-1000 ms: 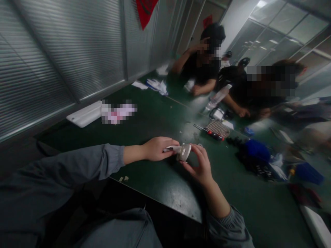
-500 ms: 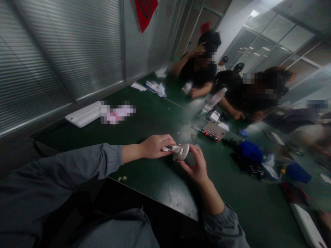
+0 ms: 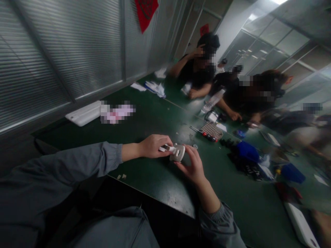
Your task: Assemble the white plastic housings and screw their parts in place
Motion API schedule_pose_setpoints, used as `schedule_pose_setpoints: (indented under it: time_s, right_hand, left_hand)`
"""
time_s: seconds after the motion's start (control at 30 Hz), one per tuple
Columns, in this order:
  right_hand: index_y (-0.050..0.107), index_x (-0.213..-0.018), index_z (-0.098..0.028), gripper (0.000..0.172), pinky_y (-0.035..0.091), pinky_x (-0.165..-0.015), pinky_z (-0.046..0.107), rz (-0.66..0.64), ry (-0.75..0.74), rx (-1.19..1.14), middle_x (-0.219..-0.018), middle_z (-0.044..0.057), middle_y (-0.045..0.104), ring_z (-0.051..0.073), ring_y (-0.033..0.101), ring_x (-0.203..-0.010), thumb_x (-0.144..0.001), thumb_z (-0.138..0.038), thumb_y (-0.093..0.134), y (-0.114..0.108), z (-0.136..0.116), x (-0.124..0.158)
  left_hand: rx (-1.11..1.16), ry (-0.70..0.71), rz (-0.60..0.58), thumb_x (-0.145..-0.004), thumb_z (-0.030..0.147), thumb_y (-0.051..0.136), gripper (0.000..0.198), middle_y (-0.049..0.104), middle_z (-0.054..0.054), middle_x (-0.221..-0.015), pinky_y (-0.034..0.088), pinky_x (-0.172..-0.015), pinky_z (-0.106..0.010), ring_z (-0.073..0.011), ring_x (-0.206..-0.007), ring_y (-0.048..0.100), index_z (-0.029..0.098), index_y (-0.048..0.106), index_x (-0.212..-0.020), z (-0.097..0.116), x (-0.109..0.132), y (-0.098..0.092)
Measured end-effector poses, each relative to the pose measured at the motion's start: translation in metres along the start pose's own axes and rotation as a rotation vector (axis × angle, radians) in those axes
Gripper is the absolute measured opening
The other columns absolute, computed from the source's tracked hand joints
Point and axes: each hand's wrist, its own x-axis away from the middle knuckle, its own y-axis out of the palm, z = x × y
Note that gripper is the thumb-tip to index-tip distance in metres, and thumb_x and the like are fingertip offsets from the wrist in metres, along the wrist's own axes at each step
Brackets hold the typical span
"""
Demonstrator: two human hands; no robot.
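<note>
Above the green table [image 3: 144, 177], both hands hold a white plastic part with a round, disc-like end [image 3: 179, 154]; its exact kind is unclear. My left hand [image 3: 154, 146] is closed round its narrow end, with the fingers hiding some of it. My right hand [image 3: 193, 164] grips the round end between thumb and fingers, from the right. Just beyond the right fingers lies a small round grey piece [image 3: 195, 146] on the tabletop. A red-and-black screwdriver [image 3: 210, 137] rests farther back, against a tan gridded piece [image 3: 213, 130].
A long white case [image 3: 85, 113] and a blurred pinkish item [image 3: 121, 113] lie at the left. Small pale scraps [image 3: 124, 176] sit near the front edge. Blue-and-black items [image 3: 247, 153] are at the right; another white case [image 3: 301, 224] lies lower right. Co-workers [image 3: 203, 72] sit across the table.
The white part and both hands have shifted slightly left in view, the round end turning a little. The hold stays the same. The table items at the right also appear slightly farther left.
</note>
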Motion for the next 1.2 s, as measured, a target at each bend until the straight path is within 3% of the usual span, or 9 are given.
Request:
schedule_pose_setpoints:
  time_s: [0.23, 0.5, 0.77, 0.97, 1.2]
  right_hand:
    - [0.04, -0.146, -0.026, 0.073, 0.053, -0.097, 0.054, 0.014, 0.01, 0.025, -0.131, 0.016, 0.055, 0.033, 0.057, -0.119, -0.083, -0.033, 0.075, -0.0012, -0.0036, -0.0028]
    - [0.042, -0.144, -0.026, 0.071, 0.052, -0.098, 0.054, 0.043, 0.034, -0.008, -0.129, 0.015, 0.057, 0.032, 0.058, -0.118, -0.082, -0.035, 0.075, -0.0004, -0.0008, -0.0011]
    - [0.043, -0.143, -0.026, 0.072, 0.055, -0.094, 0.051, 0.013, 0.02, -0.02, -0.126, 0.014, 0.057, 0.031, 0.058, -0.115, -0.081, -0.038, 0.078, 0.0001, -0.0077, -0.0022]
    - [0.043, -0.144, -0.026, 0.074, 0.055, -0.093, 0.05, 0.03, 0.037, -0.025, -0.127, 0.014, 0.057, 0.031, 0.059, -0.115, -0.08, -0.038, 0.077, 0.0016, -0.0026, 0.0017]
    - [0.047, -0.139, -0.023, 0.069, 0.057, -0.089, 0.044, 0.083, 0.111, -0.174, -0.125, 0.013, 0.06, 0.028, 0.062, -0.11, -0.08, -0.042, 0.076, 0.0061, -0.0022, 0.0009]
  left_hand:
    - [-0.012, 0.008, -0.014, -0.09, 0.039, 0.063, 0.028, 0.068, -0.008, -0.099, 0.051, -0.081, -0.032, -0.0192, -0.09, 0.065, 0.016, 0.059, -0.107, -0.0021, -0.0014, -0.0018]
    - [-0.082, 0.149, -0.023, -0.093, 0.027, 0.057, 0.018, 0.068, -0.011, -0.111, 0.052, -0.087, -0.037, -0.0217, -0.101, 0.065, 0.021, 0.062, -0.109, -0.0026, 0.0001, -0.0033]
    - [-0.001, 0.019, -0.011, -0.093, 0.04, 0.057, 0.025, 0.068, -0.005, -0.086, 0.048, -0.072, -0.028, -0.0163, -0.078, 0.064, 0.016, 0.064, -0.094, -0.002, -0.0012, -0.0096]
    - [0.109, -0.058, -0.038, -0.091, 0.042, 0.062, 0.027, 0.067, -0.005, -0.095, 0.048, -0.076, -0.027, -0.0164, -0.086, 0.064, 0.017, 0.064, -0.101, -0.0035, -0.0004, -0.006]
    - [0.16, -0.014, -0.001, -0.091, 0.037, 0.065, 0.027, 0.066, -0.008, -0.103, 0.052, -0.078, -0.03, -0.0162, -0.087, 0.063, 0.017, 0.059, -0.109, 0.0006, 0.0015, -0.0026]
